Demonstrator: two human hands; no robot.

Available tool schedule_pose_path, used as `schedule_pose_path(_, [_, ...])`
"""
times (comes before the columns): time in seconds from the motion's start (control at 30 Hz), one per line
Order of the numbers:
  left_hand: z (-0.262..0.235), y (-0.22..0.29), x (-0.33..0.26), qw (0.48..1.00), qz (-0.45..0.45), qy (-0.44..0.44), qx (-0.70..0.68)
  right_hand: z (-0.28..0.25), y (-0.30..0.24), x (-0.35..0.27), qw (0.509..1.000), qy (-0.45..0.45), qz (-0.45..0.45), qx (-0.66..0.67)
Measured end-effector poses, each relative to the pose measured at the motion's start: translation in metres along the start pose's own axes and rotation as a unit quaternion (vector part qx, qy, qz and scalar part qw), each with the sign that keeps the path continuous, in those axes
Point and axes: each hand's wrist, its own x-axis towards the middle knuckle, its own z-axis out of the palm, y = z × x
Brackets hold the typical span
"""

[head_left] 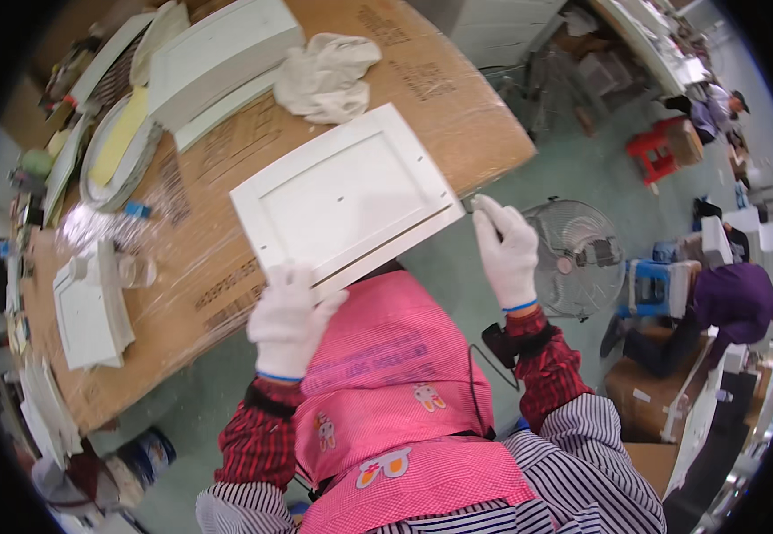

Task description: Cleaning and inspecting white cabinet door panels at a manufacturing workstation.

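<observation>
White moulded panel (346, 198) overhung the bench's (458, 116) near edge; my left hand (289, 320) gripped its lower edge, my right hand (504, 249) pinched a small tool at its corner. Firm support seemed wise.

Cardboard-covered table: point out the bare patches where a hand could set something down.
Bare cardboard lies between the crumpled cloth and the table's right edge. A plastic-wrapped strip lies left of the white panel. The left end, with stacked white frames and plates, is crowded.
</observation>
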Motion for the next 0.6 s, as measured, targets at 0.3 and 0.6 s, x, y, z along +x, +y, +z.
schedule_pose_path(0.3, [-0.001,0.015,0.021,0.993,-0.007,-0.034,-0.114,0.036,0.032,0.067,0.970,-0.040,-0.126,-0.203])
schedule_pose_path(0.6, [0.026,-0.056,0.125,0.998,0.016,0.012,0.063,0.058,0.008,0.009,0.946,-0.086,-0.222,-0.222])
